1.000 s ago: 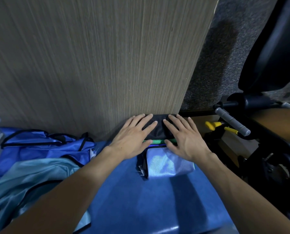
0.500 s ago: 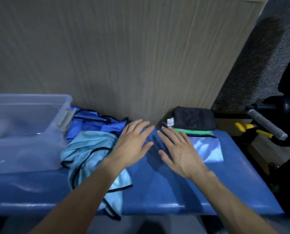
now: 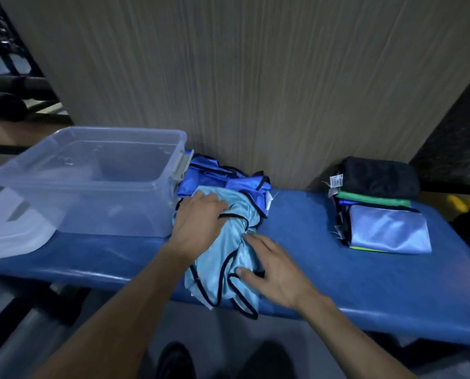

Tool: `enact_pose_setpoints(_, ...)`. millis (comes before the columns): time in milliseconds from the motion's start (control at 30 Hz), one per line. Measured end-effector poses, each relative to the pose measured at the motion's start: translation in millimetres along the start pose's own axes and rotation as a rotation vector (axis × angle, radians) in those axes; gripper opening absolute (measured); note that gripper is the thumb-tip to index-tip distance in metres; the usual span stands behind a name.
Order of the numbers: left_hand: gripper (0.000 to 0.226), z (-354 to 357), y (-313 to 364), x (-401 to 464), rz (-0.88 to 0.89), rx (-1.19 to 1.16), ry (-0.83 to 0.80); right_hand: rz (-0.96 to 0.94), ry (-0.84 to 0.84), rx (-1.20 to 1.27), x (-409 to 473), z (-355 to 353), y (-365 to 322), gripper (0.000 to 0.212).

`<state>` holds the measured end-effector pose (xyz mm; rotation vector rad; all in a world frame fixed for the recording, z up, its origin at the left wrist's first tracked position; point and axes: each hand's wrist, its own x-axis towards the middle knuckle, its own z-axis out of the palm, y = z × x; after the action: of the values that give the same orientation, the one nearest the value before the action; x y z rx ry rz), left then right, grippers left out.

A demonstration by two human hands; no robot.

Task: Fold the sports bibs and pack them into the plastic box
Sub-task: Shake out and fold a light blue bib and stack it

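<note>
Light-blue bib (image 3: 222, 258) on the blue table (image 3: 337, 283) beside the plastic box (image 3: 91, 181) now under both hands, moved off the folded stack (image 3: 378, 209): left hand (image 3: 201, 222) gripping fabric, right hand (image 3: 277, 272) resting flat — next fold starting.

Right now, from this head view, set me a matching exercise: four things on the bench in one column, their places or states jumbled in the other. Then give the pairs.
Things:
1. plastic box
2. light blue bib
3. folded stack
4. royal blue bibs

Places or states:
A. crumpled, under both hands
B. right end of the bench, neatly piled
C. left end of the bench, lid off
D. heaped against the wall, beside the box

Pairs: 1-C, 2-A, 3-B, 4-D
</note>
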<state>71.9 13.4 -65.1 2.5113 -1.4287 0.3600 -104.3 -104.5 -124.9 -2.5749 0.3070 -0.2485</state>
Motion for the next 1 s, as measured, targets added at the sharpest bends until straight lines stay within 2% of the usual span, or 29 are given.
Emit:
enact_pose_setpoints(67,0.015,-9,7,-2,0.039,-0.221,0.187,0.06,0.033,0.142,-2,-3,-1,0.084)
enact_pose_setpoints(100,0.01,-15,9,-4,0.046,-0.406,0.246,0.106,0.06,0.246,-2,-6,-2,0.088)
enact_pose_setpoints(167,0.007,-26,17,-8,0.021,-0.796,0.233,0.191,0.144,0.518,-3,-12,-8,0.096)
enact_pose_setpoints(233,0.009,-32,27,-9,-0.036,-1.041,0.186,0.203,0.204,0.742,-5,-17,-16,0.099)
enact_pose_setpoints(300,0.012,-35,37,-5,-0.133,-1.26,0.186,0.194,0.202,0.864,-11,-20,-23,0.094)
enact_pose_setpoints(433,0.013,-44,51,8,-0.388,-1.572,0.336,0.223,0.103,1.038,-23,-27,-28,0.077)
enact_pose_setpoints(533,0.027,-48,48,17,-0.585,-1.812,0.368,0.284,0.092,1.228,-28,-39,-24,0.075)
enact_pose_setpoints(600,0.03,-51,51,20,-0.619,-1.929,0.357,0.243,0.136,1.155,-32,-45,-24,0.069)
enact_pose_setpoints(667,0.03,-53,56,23,-0.618,-1.971,0.334,0.273,0.192,1.095,-36,-44,-24,0.051)
enact_pose_setpoints(767,0.021,-51,56,25,-0.637,-1.877,0.34,0.362,0.416,1.162,-31,-51,-20,0.013)
enact_pose_setpoints(867,0.026,-50,45,28,-0.665,-1.582,0.422,0.357,0.647,1.291,-30,-88,-8,0.01)
enact_pose_setpoints(933,0.03,-54,42,25,-0.635,-1.389,0.49,0.325,0.726,1.38,-34,-110,-1,0.015)
enact_pose_setpoints(1000,0.028,-60,42,24,-0.587,-1.326,0.528,0.33,0.762,1.422,-37,-120,3,0.018)
